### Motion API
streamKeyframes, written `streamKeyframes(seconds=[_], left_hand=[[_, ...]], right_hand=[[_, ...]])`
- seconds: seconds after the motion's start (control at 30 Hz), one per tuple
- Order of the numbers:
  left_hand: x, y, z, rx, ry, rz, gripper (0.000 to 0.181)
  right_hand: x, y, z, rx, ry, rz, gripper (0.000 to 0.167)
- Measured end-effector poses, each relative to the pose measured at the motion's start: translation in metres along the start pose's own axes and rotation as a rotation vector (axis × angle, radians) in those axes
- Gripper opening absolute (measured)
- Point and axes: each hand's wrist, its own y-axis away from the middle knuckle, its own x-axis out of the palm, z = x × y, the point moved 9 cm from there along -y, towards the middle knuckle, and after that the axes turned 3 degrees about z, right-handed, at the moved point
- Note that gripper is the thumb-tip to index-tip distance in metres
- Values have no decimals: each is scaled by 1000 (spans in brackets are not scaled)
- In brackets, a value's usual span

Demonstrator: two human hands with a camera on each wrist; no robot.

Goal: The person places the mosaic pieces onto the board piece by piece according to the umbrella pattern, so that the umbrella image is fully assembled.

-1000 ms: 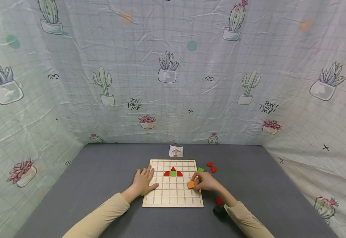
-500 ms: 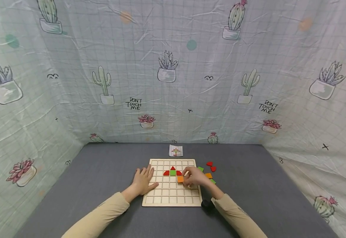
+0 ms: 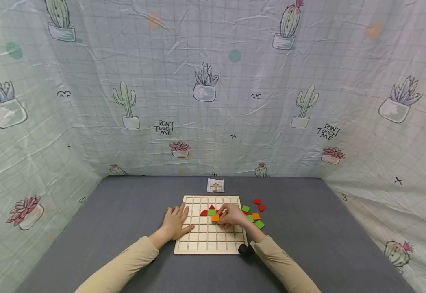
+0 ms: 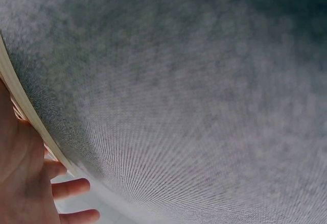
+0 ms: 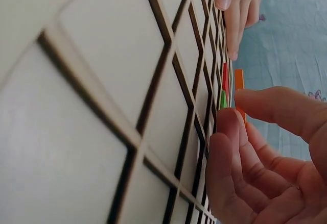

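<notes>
The gridded wooden board [image 3: 198,240] has the left hand [image 3: 174,224] across its left edge, fingers spread towards the far left corner. The right hand [image 3: 233,215], nearer to the piece in play, reaches in over the right edge with fingers bent, pinching the orange tile [image 3: 215,219]. Square, with no long axis, that tile lies left of the grip, towards the near edge from the placed green tile [image 3: 211,212], seemingly just above the board.

Left fingers [image 4: 73,188] lie at a pale board's edge [image 4: 18,92] (grey surface [image 4: 179,147] alongside).
</notes>
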Motion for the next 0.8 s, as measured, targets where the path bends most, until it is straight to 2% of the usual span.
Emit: streamKeyframes(seconds=[0.2,0.4,0.8], left_hand=[[-1,1,0,2,7,1,71],[0,-1,0,1,-8,-12,71],[0,0,0,0,6,0,71]], right_hand=[[3,-2,1,31,21,-33,23],[3,-3,3,27,52,-52,22],[8,-6,5,-1,61,-32,22]])
